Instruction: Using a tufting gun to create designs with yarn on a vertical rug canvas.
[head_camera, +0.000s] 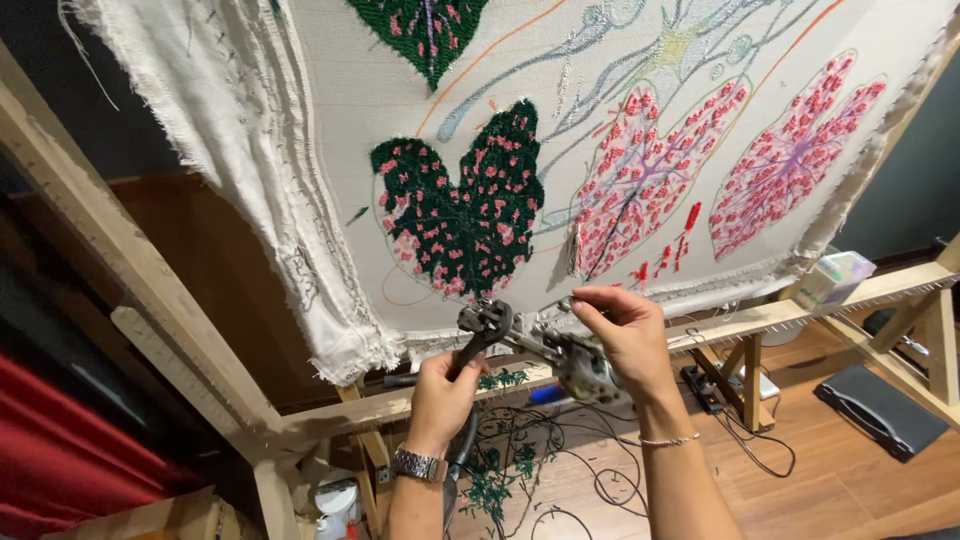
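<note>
Left hand (443, 392) grips tufting gun (530, 345), right hand (625, 335) pinches its tip, stretched cloth (400, 150) on wooden frame (130, 270) just ahead

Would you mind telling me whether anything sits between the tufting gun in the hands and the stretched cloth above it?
Nothing visible does. The left hand grips the tufting gun by its handle, the right hand pinches near its tip, and only open air separates the gun from the cloth on the wooden frame.
</note>
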